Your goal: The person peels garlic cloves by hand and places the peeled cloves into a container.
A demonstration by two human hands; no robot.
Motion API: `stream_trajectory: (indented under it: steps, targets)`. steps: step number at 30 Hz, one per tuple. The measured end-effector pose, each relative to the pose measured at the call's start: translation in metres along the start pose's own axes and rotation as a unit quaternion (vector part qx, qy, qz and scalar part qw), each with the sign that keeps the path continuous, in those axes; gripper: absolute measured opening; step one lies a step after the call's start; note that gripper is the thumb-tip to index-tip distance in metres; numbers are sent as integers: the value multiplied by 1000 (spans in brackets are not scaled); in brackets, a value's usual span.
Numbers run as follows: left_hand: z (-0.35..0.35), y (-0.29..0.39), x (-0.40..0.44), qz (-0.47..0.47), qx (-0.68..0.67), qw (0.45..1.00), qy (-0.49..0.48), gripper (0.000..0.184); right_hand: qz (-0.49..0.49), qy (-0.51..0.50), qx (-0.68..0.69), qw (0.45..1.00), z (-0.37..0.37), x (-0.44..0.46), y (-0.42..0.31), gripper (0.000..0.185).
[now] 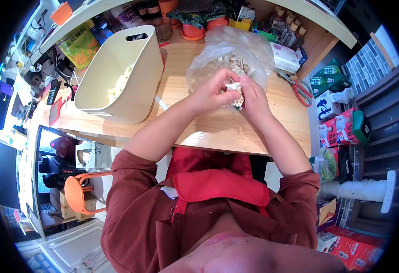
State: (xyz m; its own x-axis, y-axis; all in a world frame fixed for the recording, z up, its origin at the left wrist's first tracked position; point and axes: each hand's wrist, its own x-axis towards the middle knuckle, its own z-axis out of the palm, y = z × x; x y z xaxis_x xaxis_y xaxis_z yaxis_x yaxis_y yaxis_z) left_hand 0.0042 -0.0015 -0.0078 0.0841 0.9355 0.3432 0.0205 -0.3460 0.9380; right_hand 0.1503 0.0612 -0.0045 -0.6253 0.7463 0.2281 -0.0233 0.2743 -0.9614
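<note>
Above the table, my left hand (215,93) and my right hand (254,98) meet with curled fingers around a small white-and-gold piece (237,96). It has a dark green bit at its lower end; its exact kind cannot be made out, and my fingers cover part of it. Just beyond my hands lies a clear plastic bag (258,48), its mouth towards me, with many white-and-brown small pieces (231,62) inside. To the left stands a cream plastic bin (138,93) with a handle slot, holding pale yellow pieces (121,84).
Red-handled scissors (301,91) lie at the right of the wooden table (199,134), near a white box (285,58). Orange pots (193,32) and corked bottles (295,28) line the back. An orange stool (75,195) stands at lower left.
</note>
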Motion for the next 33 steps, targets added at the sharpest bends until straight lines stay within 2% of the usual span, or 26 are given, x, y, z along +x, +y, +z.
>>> stream_trajectory:
  steps: [2,5,7,10,13,16,19,22,25,28,33]
  targets:
    - [-1,4,0,-20,18,999,19,31,90,-19,38,995,-1,0,-11,35]
    - [-10,2,1,-34,47,998,34,30,166,-100,192,962,-14,9,-1,24]
    - [-9,2,3,-31,17,998,57,28,171,-135,259,941,-17,13,4,19]
    - [-10,10,3,-12,149,987,59,28,185,-136,290,929,-15,12,1,17]
    - [-9,2,5,111,274,950,101,26,189,-137,295,927,-14,11,0,18]
    - [-7,6,4,67,257,952,154,25,175,-119,324,922,-13,11,1,20]
    - [-13,5,6,69,288,935,194,25,156,-87,326,928,-13,12,-3,20]
    - [-18,-1,6,63,285,950,110,31,137,-59,328,933,-18,16,2,20]
    - [-10,14,-1,-36,365,929,-48,29,122,-34,324,938,-20,19,3,20]
    - [-1,23,-3,-105,393,905,-129,27,108,-37,313,943,-21,18,1,20]
    - [-4,5,-7,-22,406,899,-163,29,105,-55,289,950,-19,15,0,20]
